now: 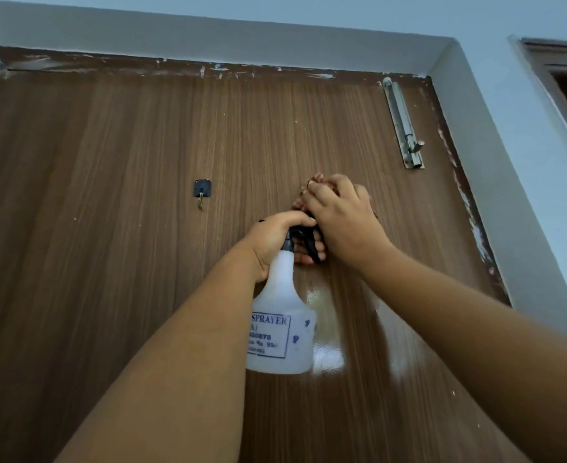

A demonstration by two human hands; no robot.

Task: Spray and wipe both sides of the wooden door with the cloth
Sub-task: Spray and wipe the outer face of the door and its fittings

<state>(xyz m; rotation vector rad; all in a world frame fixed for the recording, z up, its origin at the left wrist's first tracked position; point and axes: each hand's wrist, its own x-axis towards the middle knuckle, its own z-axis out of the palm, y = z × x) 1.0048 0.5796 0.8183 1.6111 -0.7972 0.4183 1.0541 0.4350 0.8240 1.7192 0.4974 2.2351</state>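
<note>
view: head cam, looking up at the door from close range; both arms raised toward it.
wooden door [115, 202]: closed in its frame, brown vertical grain, fills most of the view. Glossy reflective patch on the panel just right of the bottle's body, running down under the right forearm. White paint smears along the top edge and down the right edge.
spray bottle [284, 324]: translucent white body, black trigger head. Held up in front of the door, about mid-panel, head uppermost and tilted slightly right. Blue-printed label faces the camera, reads "SPRAYER".
left hand [275, 240]: fingers curled round the bottle's neck just under the black head, thumb over the top. Carries the bottle.
right hand [337, 215]: back of hand to camera, sits over the nozzle end of the head, touching or overlapping the left hand's fingers. Fingers bent. Can't tell if it pinches the nozzle or only covers it; contact point is hidden behind the hand.
cloth: not identifiable in this view.
hook [202, 190]: small dark square plate with a metal hook, stuck on the door left of the hands, well apart from them.
bolt latch [404, 123]: silver tower bolt, upper right of the door, near the frame edge, above and right of the right hand.
surround: pale wall [526, 182] around the opening; dark-framed opening at far right edge, blurred.
</note>
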